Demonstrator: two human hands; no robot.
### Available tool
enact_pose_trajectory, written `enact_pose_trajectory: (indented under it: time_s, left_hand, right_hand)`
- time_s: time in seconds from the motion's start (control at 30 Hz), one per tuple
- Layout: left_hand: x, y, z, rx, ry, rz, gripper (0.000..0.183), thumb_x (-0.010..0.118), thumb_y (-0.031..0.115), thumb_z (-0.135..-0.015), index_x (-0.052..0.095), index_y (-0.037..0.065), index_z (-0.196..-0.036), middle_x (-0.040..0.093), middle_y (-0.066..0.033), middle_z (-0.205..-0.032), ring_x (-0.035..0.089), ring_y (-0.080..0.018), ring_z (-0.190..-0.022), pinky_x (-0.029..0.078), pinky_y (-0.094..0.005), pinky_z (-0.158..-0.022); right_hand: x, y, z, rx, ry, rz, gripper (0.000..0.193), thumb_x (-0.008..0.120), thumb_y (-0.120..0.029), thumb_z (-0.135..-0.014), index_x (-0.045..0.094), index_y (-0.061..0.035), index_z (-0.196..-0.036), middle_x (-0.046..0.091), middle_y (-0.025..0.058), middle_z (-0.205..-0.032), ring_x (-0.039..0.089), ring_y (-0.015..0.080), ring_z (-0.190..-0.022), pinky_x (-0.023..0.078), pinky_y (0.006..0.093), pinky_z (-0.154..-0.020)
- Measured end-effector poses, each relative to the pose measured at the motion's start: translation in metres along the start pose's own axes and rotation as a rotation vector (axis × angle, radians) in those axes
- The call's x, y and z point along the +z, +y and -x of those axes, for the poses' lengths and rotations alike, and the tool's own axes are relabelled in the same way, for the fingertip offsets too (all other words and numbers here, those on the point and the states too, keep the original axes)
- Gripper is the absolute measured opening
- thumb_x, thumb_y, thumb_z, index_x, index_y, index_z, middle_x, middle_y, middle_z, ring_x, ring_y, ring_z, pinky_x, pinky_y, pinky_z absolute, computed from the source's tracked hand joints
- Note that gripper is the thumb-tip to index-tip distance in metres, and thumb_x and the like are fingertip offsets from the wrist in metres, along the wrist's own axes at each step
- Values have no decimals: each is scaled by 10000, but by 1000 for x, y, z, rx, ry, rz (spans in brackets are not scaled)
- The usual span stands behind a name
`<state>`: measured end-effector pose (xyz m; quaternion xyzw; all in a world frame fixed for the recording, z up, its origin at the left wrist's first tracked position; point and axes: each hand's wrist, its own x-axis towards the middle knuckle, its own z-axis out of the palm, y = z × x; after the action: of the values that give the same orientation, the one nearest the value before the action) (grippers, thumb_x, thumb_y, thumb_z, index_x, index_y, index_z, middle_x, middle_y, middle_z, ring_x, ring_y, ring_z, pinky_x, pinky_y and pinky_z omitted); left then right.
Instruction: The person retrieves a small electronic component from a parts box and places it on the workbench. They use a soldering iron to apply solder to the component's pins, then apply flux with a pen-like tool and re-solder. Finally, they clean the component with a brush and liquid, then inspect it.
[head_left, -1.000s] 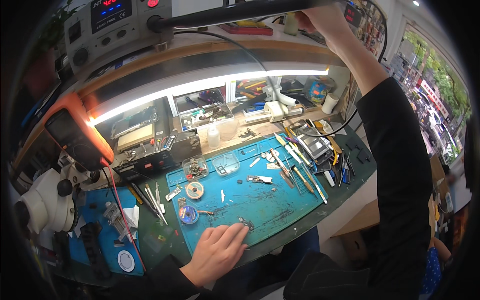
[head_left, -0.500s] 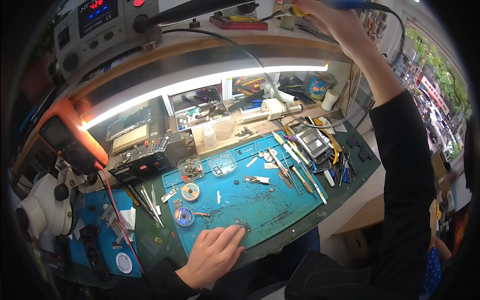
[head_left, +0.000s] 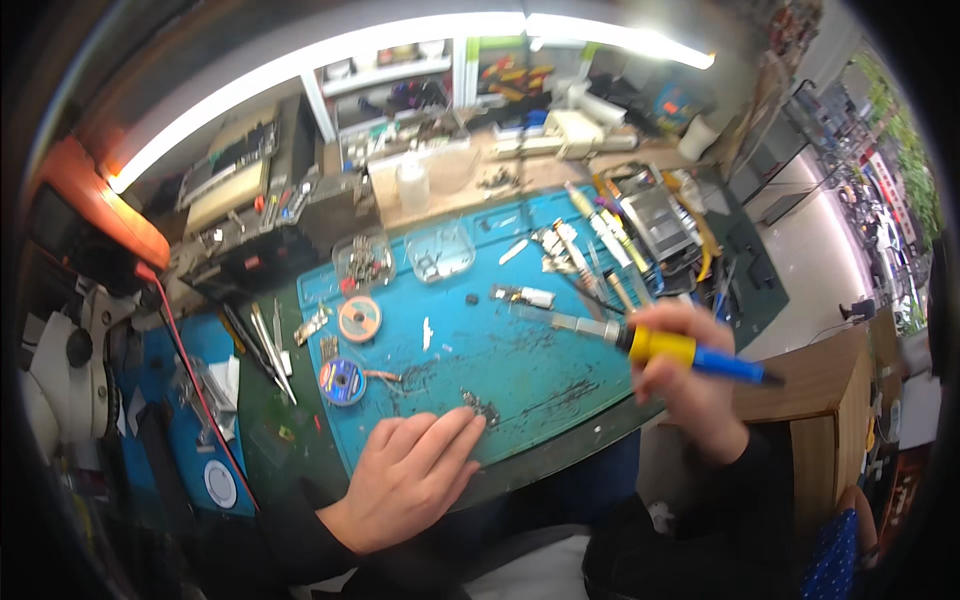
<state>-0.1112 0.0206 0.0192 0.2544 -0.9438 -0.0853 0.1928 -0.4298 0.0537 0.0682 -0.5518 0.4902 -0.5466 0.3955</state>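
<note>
Dark green, scuffed bench [head_left: 318,455] runs beneath a glowing strip lamp [head_left: 620,36], with a ribless, smooth blue work mat [head_left: 480,350] laid over its middle, its lower part smeared with dark scratches.

Along the mat's upper left, a clear plastic box [head_left: 393,252] is heaped with small metallic parts and something red at its near corner. Just beside it, a second clear box [head_left: 455,243] with rounded corners holds only a few small pieces, one of them dark. Behind them rises a translucent white bottle [head_left: 412,187], its contents impossible to make out.

Near the mat's left edge lie a flat, round copper-toned spool [head_left: 360,318] and a blue-labelled spool [head_left: 343,382] trailing a coppery braid.

At the mat's lower middle is a small dark electronic part [head_left: 482,408], irregular and finely detailed, with the left hand [head_left: 410,480] lying palm down, fingertips touching it; whether that grip pinches it cannot be told. The right hand [head_left: 690,385] has its grip closed around a soldering iron [head_left: 665,346], yellow and blue at the handle, its metal barrel pointing left above the mat, blurred toward the tip.
</note>
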Motion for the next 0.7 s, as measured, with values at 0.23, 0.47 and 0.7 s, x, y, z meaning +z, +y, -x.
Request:
enact_pose_trajectory:
  time_s: [0.23,0.47,0.7]
  left_hand:
    - [-5,0,3,-35,-39,12,570,831,201,-824,710,21,-1352,651,-52,-1399,596,-211,-1109,472,-365,-896]
    - [-5,-2,2,-35,-54,16,562,833,209,-813,730,25,-1334,661,-52,-1400,590,-194,-1099,471,-351,-868]
    - [-5,-2,2,-38,-71,9,555,822,235,-815,742,39,-1328,667,-43,-1402,584,-178,-1098,461,-338,-856]
  right_hand:
    - [43,53,48,-314,42,191,252,852,-123,-869,746,-17,-1071,754,89,-777,718,221,-605,551,297,-564]
    - [51,48,36,-222,-23,273,217,857,-103,-836,778,-23,-1022,759,86,-764,748,213,-629,572,292,-575]
    - [52,51,35,-245,-10,307,227,863,-121,-811,781,-24,-999,753,82,-742,732,204,-590,564,281,-548]
